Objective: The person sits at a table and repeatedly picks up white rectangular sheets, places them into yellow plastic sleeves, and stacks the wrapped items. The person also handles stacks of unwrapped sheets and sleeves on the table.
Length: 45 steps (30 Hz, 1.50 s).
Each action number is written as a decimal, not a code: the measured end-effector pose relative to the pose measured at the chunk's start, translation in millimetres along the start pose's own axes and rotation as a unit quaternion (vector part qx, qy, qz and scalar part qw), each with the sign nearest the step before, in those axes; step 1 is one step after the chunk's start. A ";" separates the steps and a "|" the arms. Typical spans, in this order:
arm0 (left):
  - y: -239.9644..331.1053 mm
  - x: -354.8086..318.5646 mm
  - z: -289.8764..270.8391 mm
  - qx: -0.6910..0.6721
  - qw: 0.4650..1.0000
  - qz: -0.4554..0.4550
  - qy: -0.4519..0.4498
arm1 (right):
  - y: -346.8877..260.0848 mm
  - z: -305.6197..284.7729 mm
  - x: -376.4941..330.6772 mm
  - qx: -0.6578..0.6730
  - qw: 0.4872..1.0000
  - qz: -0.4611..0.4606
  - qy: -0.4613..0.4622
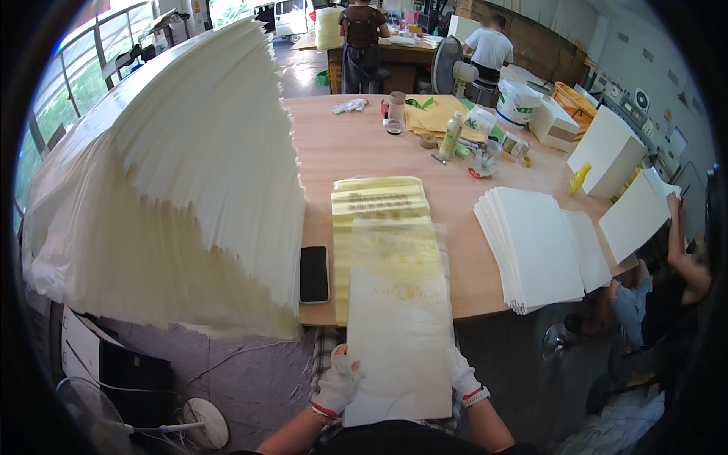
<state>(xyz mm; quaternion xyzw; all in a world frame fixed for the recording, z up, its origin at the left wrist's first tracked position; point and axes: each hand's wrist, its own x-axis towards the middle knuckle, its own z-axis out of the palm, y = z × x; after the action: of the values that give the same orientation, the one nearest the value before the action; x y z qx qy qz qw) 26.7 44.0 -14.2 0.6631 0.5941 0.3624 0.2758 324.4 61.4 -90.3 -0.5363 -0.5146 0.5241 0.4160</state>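
Observation:
A long white board (398, 364) lies over my lap, its far part under or inside a translucent bag (409, 262) with gold print. My left hand (337, 385), in a white glove with bare fingertips, is closed on the board's left edge. On the opposite edge my right hand (464, 375), also gloved, grips the board; some of its fingers are hidden behind it. Beyond the board, a stack of yellowish printed bags (379, 199) lies on the table. A black phone (314, 274) rests to the left of that stack.
A tall pile of pale bags (205, 174) leans at the left. Fanned white boards (531, 246) lie to the right on the wooden table (326, 144). A bottle (450, 136) and bucket (518, 102) stand farther back. A co-worker's hand (673, 205) holds a board at the far right.

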 end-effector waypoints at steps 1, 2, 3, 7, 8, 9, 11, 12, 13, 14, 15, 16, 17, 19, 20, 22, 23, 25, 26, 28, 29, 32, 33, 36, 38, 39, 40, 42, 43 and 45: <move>-1.1 -9.0 0.4 0.003 1.000 0.003 0.005 | 0.5 0.7 -9.3 -0.023 1.000 0.016 -0.001; -2.6 -18.4 1.6 0.006 1.000 0.007 0.011 | 0.1 0.6 -19.6 -0.047 0.998 0.032 -0.003; -3.0 -27.8 1.6 0.007 1.000 0.011 0.015 | -2.5 0.1 -32.2 -0.070 0.996 0.048 -0.003; -1.5 -63.0 -13.7 0.104 0.991 -0.029 -0.075 | -32.6 3.1 -81.3 -0.232 0.967 0.098 -0.032; -5.5 -80.2 -15.9 0.104 0.991 -0.011 -0.086 | -48.7 2.6 -98.3 -0.321 0.940 0.103 -0.054; -7.5 -90.7 -19.4 0.103 0.990 0.008 -0.098 | -57.5 4.6 -116.1 -0.298 0.952 0.056 -0.043; 2.1 -100.7 -37.7 0.041 0.988 0.049 -0.141 | 5.1 -15.6 -166.1 -0.400 0.901 -0.159 -0.045; 4.8 -102.4 -41.2 0.012 0.983 0.071 -0.168 | 3.2 -14.9 -166.2 -0.418 0.892 -0.167 -0.036; -0.6 -100.0 -37.3 0.002 0.983 0.102 -0.151 | -12.1 -11.2 -159.3 -0.436 0.882 -0.178 -0.034; -10.8 -93.8 -29.0 -0.008 0.982 0.133 -0.134 | -33.8 -6.7 -148.6 -0.452 0.871 -0.190 -0.032; -17.7 -92.6 -24.9 -0.012 0.982 0.156 -0.106 | -53.7 -2.5 -131.6 -0.465 0.859 -0.209 -0.040; -12.1 -82.6 -21.6 0.003 0.995 0.075 -0.068 | -67.3 -3.0 -121.2 -0.481 0.848 -0.219 -0.042; -4.6 -67.8 -17.1 0.014 0.999 -0.005 -0.031 | -59.6 -9.6 -100.7 -0.480 0.869 -0.112 -0.026; -22.7 -51.7 -10.9 0.010 0.994 -0.108 -0.018 | -101.7 -10.9 -75.1 -0.530 0.842 -0.020 -0.097; -47.7 -54.6 -2.2 0.006 0.991 -0.135 -0.015 | -91.6 -20.2 -65.8 -0.462 0.869 -0.009 -0.174; -67.1 -47.7 2.1 0.071 0.987 -0.147 0.004 | -94.4 -36.4 -35.5 -0.348 0.896 0.083 -0.262; -73.5 -48.8 5.0 0.055 0.989 -0.140 0.013 | -77.5 -43.4 -11.4 -0.292 0.930 -0.078 -0.208; -71.4 -49.6 3.6 0.052 0.978 -0.203 -0.018 | -69.8 -47.3 50.6 -0.079 0.993 0.084 0.007; -56.1 -45.1 -3.3 0.036 0.973 -0.224 -0.048 | -61.2 -51.2 91.0 -0.068 0.995 -0.011 0.072; -25.7 -36.8 -19.8 0.008 0.955 -0.278 -0.105 | -63.1 -46.5 157.2 0.118 0.983 0.024 0.137; -25.4 -35.6 -18.0 0.001 0.962 -0.259 -0.083 | -76.2 -40.4 185.7 0.092 0.980 0.060 0.163; -41.3 -46.2 -10.6 -0.007 0.973 -0.226 -0.051 | -90.9 -34.9 249.5 -0.006 0.977 0.173 0.128; -45.0 -47.4 -8.6 0.006 0.972 -0.229 -0.050 | -86.4 -33.7 265.6 -0.042 0.972 0.209 0.099; -34.9 -42.0 1.3 0.086 0.968 -0.229 -0.060 | -10.0 -44.8 317.0 0.171 0.968 0.126 0.132; -47.7 -47.6 8.0 0.067 0.981 -0.181 -0.029 | -28.9 -19.3 308.2 0.266 0.942 0.138 0.154; -50.9 -50.7 11.9 0.057 0.987 -0.152 -0.020 | -44.3 -14.7 293.9 0.303 0.922 0.157 0.183; -39.0 -45.0 9.8 0.076 0.980 -0.176 -0.058 | -36.5 -24.7 284.2 0.298 0.922 0.140 0.204; -8.4 -21.9 -4.5 0.119 0.961 -0.221 -0.116 | -29.9 -34.8 275.8 0.292 0.923 0.095 0.231; -12.9 -23.4 -3.3 0.112 0.961 -0.225 -0.117 | -44.4 -22.0 264.0 0.234 0.937 0.044 0.256; -34.6 -27.1 2.3 0.095 0.961 -0.232 -0.113 | -104.4 12.4 215.9 0.114 0.945 -0.064 0.299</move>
<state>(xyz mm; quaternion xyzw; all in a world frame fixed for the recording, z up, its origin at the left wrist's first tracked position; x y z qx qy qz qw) 7.4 22.3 -47.2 0.5670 0.7282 0.1531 0.3533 283.0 286.4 -17.7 -0.5833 -0.3362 0.3672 0.6418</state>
